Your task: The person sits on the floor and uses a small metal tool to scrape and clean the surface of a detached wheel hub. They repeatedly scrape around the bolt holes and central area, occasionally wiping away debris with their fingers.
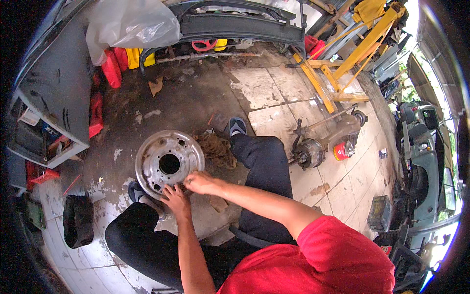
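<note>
The steel wheel (152,164) is lying on the dark part of the floor (191,98), left of the edge where pale tiles (271,122) are beginning; a brown cloth (214,149) is lying just beside it. The left hand (176,200) is resting with spread fingers at the wheel's near edge. The right hand (201,183) is closed there; whether it is gripping something, I cannot tell. The person seems to be working on this edge, so the next move is probably calling for a steady wheel.

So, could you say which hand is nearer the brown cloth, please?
The right hand, lower left of the cloth; the left hand is farther, at the near edge of the wheel.
</note>
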Motion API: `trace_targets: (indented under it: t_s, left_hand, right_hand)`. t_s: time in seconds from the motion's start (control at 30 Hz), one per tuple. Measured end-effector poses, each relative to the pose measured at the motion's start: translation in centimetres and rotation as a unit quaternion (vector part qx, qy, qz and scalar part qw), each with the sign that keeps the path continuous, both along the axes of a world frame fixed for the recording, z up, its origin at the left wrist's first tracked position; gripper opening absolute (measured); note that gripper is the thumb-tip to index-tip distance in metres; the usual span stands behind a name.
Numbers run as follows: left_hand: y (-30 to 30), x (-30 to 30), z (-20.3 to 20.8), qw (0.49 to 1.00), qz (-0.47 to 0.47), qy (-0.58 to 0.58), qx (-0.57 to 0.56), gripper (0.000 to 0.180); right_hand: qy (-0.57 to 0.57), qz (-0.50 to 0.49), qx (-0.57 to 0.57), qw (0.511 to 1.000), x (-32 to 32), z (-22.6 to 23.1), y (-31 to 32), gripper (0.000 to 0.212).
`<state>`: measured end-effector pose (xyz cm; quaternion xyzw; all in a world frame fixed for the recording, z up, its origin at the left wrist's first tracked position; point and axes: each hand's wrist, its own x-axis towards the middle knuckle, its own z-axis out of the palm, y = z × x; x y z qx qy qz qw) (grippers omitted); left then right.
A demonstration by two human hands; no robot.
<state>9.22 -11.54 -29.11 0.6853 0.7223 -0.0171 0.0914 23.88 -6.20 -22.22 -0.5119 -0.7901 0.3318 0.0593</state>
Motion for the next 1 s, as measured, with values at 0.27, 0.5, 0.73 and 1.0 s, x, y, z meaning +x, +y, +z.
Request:
trace_targets:
  t_s: [0.27,0.5,0.73,1.0]
  left_hand:
    - [0.5,1.2,-0.1,0.998,0.023,0.033,0.038,0.064]
    - [0.8,0.7,-2.0,0.995,0.029,0.025,0.089,0.061]
    - [1.0,0.6,0.9,0.997,0.057,-0.025,0.039,0.046]
    - [0.1,0.5,1.1,0.997,0.072,0.009,0.022,0.04]
  right_hand:
    - [0.033,-0.105,0.032,0.993,0.7,-2.1,-1.6,0.031]
    - [0.064,-0.199,0.028,0.978,3.3,-2.0,-1.3,0.03]
    - [0.101,-0.143,0.102,0.979,-0.8,-2.6,-3.8,0.028]
    - [0.087,-0.227,0.129,0.961,0.0,-1.2,-4.4,0.026]
